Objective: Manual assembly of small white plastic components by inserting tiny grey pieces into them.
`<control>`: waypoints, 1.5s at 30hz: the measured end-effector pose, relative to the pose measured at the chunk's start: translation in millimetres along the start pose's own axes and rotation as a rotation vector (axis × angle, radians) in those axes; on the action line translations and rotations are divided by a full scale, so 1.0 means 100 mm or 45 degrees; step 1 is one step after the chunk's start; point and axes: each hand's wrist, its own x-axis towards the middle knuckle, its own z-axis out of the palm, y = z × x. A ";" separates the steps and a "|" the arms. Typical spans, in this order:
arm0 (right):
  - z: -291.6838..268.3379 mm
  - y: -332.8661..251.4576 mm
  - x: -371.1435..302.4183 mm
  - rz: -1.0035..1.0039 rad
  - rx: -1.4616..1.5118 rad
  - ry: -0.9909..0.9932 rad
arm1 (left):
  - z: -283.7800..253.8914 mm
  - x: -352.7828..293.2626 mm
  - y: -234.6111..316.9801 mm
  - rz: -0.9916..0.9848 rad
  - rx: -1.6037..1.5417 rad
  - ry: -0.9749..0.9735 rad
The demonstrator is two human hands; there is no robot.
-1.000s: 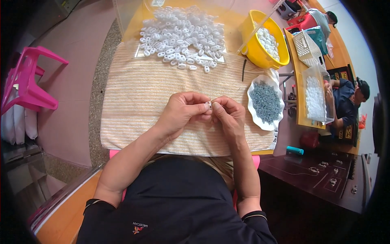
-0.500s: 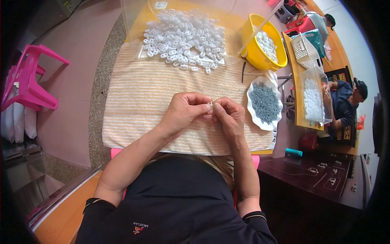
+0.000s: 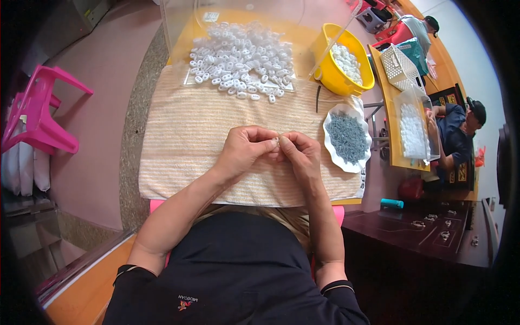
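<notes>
Shirt (image 3: 233, 265): black, on the person.
Left hand (image 3: 246, 149): thumb and fingers narrowed in a pinch on the piece.
Right hand (image 3: 300, 154): narrowed likewise, its fingertips meeting the left hand's.
Piece (image 3: 277, 140): small, pale, between both hands' fingertips, mostly hidden, over the towel.
Towel (image 3: 189, 130): cream with stripes, spread over the desk (image 3: 352, 201).
Dish (image 3: 352, 168): white, wavy-rimmed, right of the hands, full of grey bits (image 3: 346, 138).
Strip (image 3: 318, 99): thin, black, on the towel beyond the dish.
Heap (image 3: 241, 59): white oval parts with holes, at the mouth of a clear bin (image 3: 169, 27).
Basin (image 3: 346, 85): yellow, right of the heap, holding white parts (image 3: 346, 61).
Co-worker (image 3: 459, 124): seated far right, beside a clear box (image 3: 414, 130) of white parts.
</notes>
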 end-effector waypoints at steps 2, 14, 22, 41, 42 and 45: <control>-0.02 0.00 0.00 0.111 0.133 0.012 | -0.02 0.01 -0.02 0.003 0.000 -0.009; -0.07 0.12 -0.01 0.112 0.255 0.022 | -0.03 0.02 -0.01 -0.032 -0.019 -0.029; 0.02 0.08 -0.03 0.080 0.222 0.006 | -0.03 0.01 -0.02 -0.028 -0.027 -0.059; 0.03 -0.01 0.00 0.064 -0.044 0.015 | -0.04 0.03 -0.06 0.011 -0.034 -0.040; 0.03 -0.07 0.00 0.112 -0.013 0.023 | -0.04 0.03 -0.05 0.014 -0.033 -0.039; -0.05 -0.11 0.06 0.162 0.010 -0.008 | -0.06 0.03 -0.04 0.001 -0.071 -0.031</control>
